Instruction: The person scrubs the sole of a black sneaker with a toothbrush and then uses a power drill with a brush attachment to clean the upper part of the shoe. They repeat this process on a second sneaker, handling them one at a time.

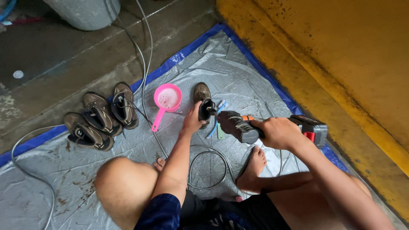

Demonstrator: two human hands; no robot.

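Left hand (192, 120) fingers closed on brown shoe (203, 102) on grey tarp (238, 68); right hand (279, 133) gripping cordless power tool (255, 127), pink scoop (166, 102) beside

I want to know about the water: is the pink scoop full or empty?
Not empty: the pink scoop lies upright on the tarp, and its bowl holds pale, foamy liquid. How deep, I cannot tell.
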